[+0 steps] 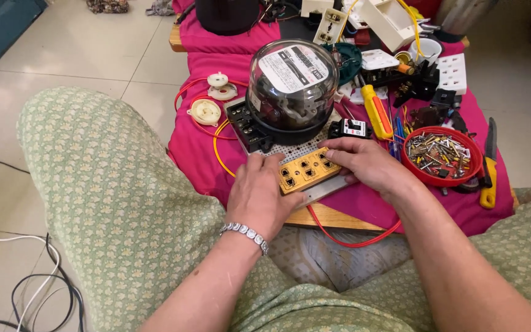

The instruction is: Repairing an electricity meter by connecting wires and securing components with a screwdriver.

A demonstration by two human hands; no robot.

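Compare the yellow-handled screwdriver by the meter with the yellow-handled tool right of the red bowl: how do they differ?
The screwdriver has a rounded yellow handle with an orange stripe and lies among the parts beside the meter. The knife-like tool is flatter, with a dark blade-like upper part, and lies alone on the pink cloth outside the red bowl. Both have yellow handles, lie flat, and neither hand touches them.
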